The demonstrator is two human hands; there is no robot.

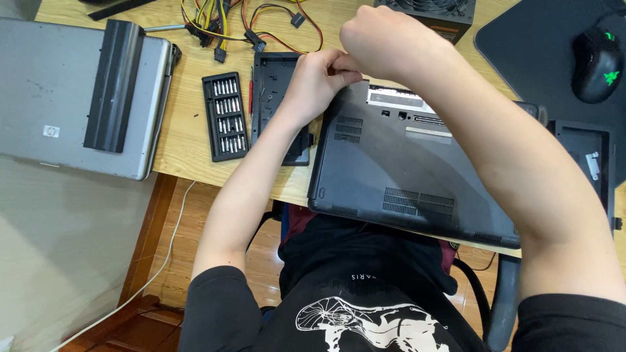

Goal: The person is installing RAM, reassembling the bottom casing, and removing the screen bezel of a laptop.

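Observation:
A black laptop (398,169) lies upside down on the wooden desk (186,137), its vented underside facing up. My left hand (319,78) rests with curled fingers at the laptop's far left corner. My right hand (381,39) is closed in a fist just above and to the right of it, touching it. Whatever sits between the fingers of the two hands is hidden. A black screwdriver bit case (225,116) lies open left of my left forearm, and a red screwdriver (251,88) lies beside it.
A black plastic cover panel (277,98) lies under my left wrist. A silver closed laptop (72,91) with a black battery bar (114,85) on it sits far left. Coloured power cables (228,23), a power supply (433,12), a black mouse (596,62) on a mat, and another black part (587,160) surround the work.

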